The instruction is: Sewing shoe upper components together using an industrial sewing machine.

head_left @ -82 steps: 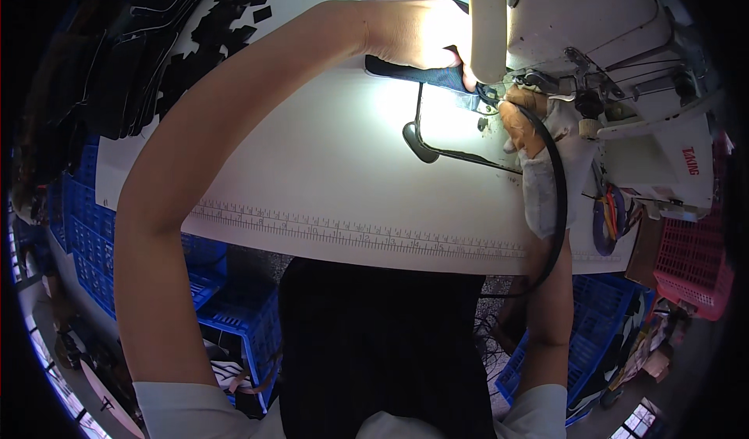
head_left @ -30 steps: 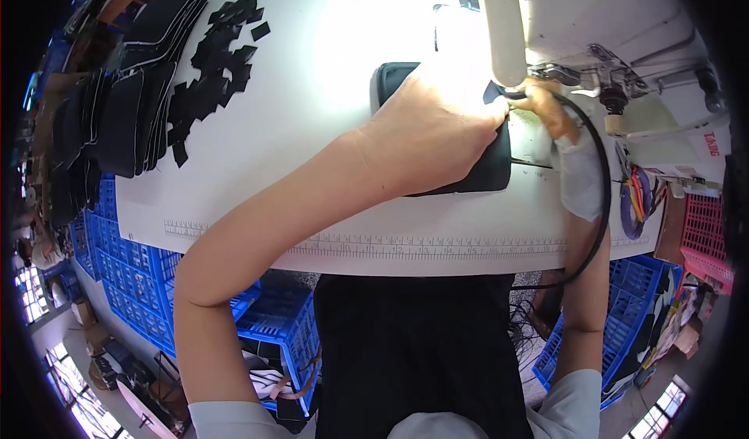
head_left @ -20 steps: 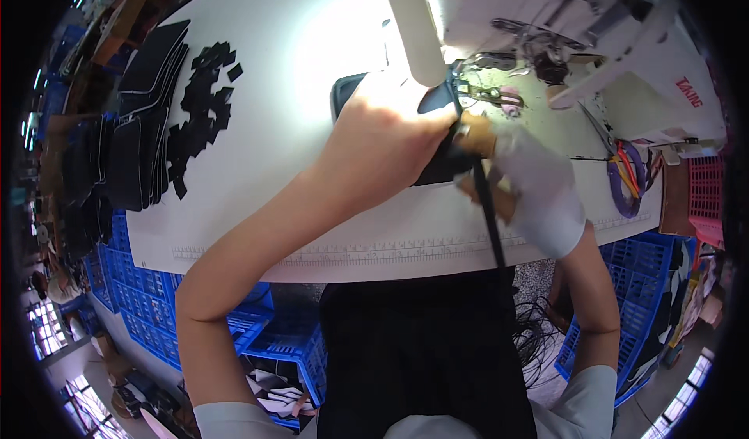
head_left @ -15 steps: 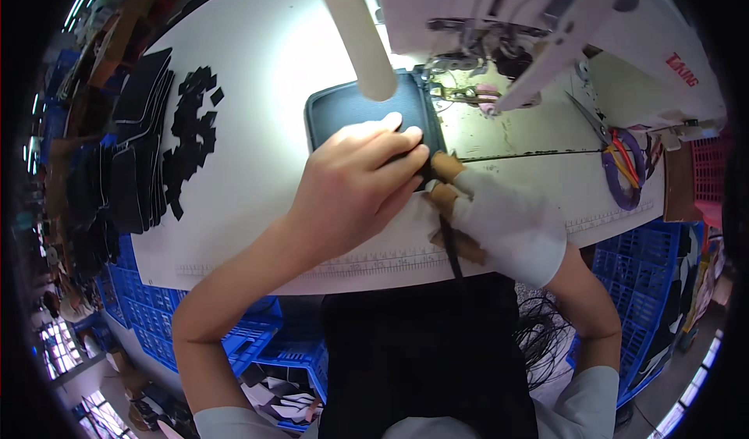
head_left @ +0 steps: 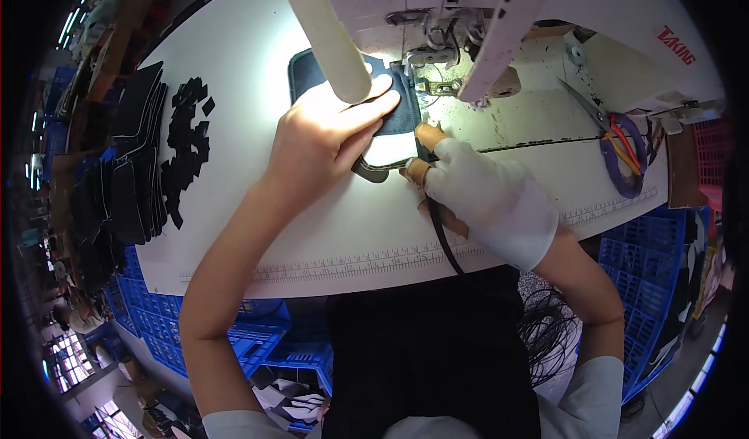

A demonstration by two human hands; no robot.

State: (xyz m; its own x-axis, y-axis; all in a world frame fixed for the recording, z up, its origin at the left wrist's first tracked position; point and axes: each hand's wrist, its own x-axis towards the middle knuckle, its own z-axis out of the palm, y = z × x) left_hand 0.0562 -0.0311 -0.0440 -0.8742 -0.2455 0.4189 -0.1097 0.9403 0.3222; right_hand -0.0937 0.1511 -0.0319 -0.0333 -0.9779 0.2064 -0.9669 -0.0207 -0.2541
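Observation:
A dark panel with rounded corners and a raised edge (head_left: pixel 306 76) lies on the sewing machine table, its right edge by the presser foot (head_left: pixel 437 88). My left hand (head_left: pixel 324 127) rests on the panel with its fingers stretched out toward the machine. Part of the panel is hidden under that hand and the lamp. At the panel's near right edge, my right hand (head_left: pixel 488 193), in a white glove with tan finger covers, pinches a narrow black strip (head_left: pixel 443 240). The strip runs from its fingers down over the table's front edge.
A white tubular lamp (head_left: pixel 331 45) hangs over the panel. Scissors with purple-and-orange handles (head_left: pixel 624 158) lie right of the machine (head_left: pixel 608 2). Stacked dark panels (head_left: pixel 136 158) and small black scraps (head_left: pixel 186 142) lie on the left. Blue crates (head_left: pixel 644 283) stand below the table.
Both hands have shifted slightly left, the left one also upward with the panel. The panel has turned, and a light patch and a rounded flap now show at its near end.

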